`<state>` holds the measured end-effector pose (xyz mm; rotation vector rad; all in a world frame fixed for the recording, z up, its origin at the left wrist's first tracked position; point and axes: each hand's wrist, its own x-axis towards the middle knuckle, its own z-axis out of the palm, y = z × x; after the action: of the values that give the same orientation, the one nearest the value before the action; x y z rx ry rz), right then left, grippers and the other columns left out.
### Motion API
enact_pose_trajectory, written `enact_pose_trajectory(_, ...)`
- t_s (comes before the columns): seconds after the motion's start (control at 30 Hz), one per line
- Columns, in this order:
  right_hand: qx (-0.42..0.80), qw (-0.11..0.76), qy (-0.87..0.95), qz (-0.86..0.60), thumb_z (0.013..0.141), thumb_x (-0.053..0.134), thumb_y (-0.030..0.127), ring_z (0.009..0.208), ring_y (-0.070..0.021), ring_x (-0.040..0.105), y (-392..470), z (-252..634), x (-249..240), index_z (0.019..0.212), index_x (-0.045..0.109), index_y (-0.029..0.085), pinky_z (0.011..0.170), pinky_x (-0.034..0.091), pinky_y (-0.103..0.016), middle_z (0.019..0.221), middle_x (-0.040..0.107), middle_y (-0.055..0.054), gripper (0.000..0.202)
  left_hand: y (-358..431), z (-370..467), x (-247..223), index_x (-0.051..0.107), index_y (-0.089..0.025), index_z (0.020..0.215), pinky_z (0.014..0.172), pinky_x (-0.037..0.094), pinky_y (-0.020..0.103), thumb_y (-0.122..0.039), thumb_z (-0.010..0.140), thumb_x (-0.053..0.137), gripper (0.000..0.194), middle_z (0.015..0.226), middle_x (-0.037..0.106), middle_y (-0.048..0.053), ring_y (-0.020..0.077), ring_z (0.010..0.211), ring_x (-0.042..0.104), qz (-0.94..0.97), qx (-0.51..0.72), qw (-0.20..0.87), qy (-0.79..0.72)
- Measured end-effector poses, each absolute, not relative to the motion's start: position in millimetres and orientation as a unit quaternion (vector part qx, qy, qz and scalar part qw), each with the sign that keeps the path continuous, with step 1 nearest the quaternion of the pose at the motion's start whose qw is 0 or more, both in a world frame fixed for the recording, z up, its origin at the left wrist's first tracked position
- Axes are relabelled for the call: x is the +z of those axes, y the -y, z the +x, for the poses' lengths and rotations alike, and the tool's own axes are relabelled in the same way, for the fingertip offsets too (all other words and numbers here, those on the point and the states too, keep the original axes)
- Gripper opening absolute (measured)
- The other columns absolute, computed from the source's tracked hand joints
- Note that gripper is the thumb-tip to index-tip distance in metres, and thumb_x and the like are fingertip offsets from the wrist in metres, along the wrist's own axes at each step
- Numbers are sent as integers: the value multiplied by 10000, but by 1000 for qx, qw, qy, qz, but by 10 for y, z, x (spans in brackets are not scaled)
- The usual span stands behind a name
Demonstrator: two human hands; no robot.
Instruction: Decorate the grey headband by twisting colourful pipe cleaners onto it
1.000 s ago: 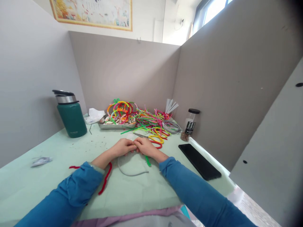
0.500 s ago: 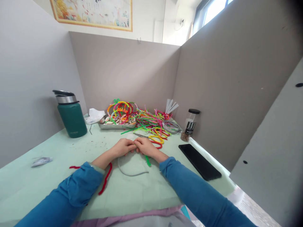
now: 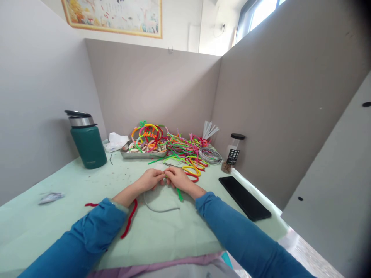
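Note:
My left hand point(image 3: 150, 180) and my right hand point(image 3: 177, 178) meet fingertip to fingertip above the pale green cloth, both pinched closed. What lies between the fingertips is too small and hidden to name. A thin grey cord point(image 3: 160, 211) curves out from below my left hand over the cloth. Under my right hand a green fuzzy stem point(image 3: 180, 195) pokes out. One red fuzzy stem point(image 3: 130, 220) passes beneath my left forearm. Just beyond my hands are scissors with yellow and red handles point(image 3: 191, 171).
A metal tray point(image 3: 143, 155) holds small pieces and colourful bent rings, beside a heap of fuzzy stems point(image 3: 182, 144) and a grey coil point(image 3: 211, 155). A green bottle point(image 3: 88, 146) stands left; a jar point(image 3: 232, 153) and black phone point(image 3: 245, 198) are right. Grey partitions surround the table.
The grey cord's free end and the green stem have shifted slightly left and up. My fingertips have moved a little, still together.

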<state>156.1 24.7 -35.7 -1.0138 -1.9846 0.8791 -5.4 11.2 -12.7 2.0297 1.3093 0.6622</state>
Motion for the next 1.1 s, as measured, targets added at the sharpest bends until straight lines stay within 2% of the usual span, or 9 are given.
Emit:
enact_pose_trajectory(0.2,357,374,757,-398,846,422,288,385,-49,442,-248,1557,-351,942,567,169,371,329,-152,607,576,20,211,-124,-47,-145,533,-158,793,333,298,175,-400,774,419,268,619,582,-25,47,324,395,773,266,342,-464)
enact_pose_trajectory(0.3,369,379,746,-404,845,432,306,386,-52,443,-232,1551,-331,948,556,172,365,329,-149,601,571,20,210,-132,-48,-171,477,-174,877,321,296,173,-395,769,434,250,623,592,-32,55,319,407,763,288,344,-466)
enact_pose_trajectory(0.37,373,379,742,-408,845,435,307,383,-50,441,-223,1547,-322,907,553,168,363,329,-147,603,572,19,193,-139,-50,-187,450,-181,867,313,287,174,-401,765,442,243,623,594,-35,57,313,404,756,299,351,-464)
enact_pose_trajectory(0.53,372,372,746,-409,844,443,308,373,-46,438,-215,1547,-314,849,544,165,354,316,-144,603,575,18,175,-149,-68,-179,479,-176,791,319,280,179,-398,728,496,232,603,577,-41,53,312,397,749,315,348,-467)
enact_pose_trajectory(0.73,368,367,752,-406,839,431,283,376,-53,446,-224,1549,-320,820,541,160,351,328,-150,595,570,14,166,-138,-82,-138,532,-169,693,347,274,183,-411,716,511,244,384,418,-76,73,316,375,746,308,325,-492)
enact_pose_trajectory(1.1,364,365,753,-409,839,430,292,385,-46,446,-213,1561,-314,811,539,162,359,329,-145,605,575,17,172,-63,-43,-62,548,-169,664,368,261,201,-455,744,467,308,339,390,-66,86,309,360,736,303,336,-504)
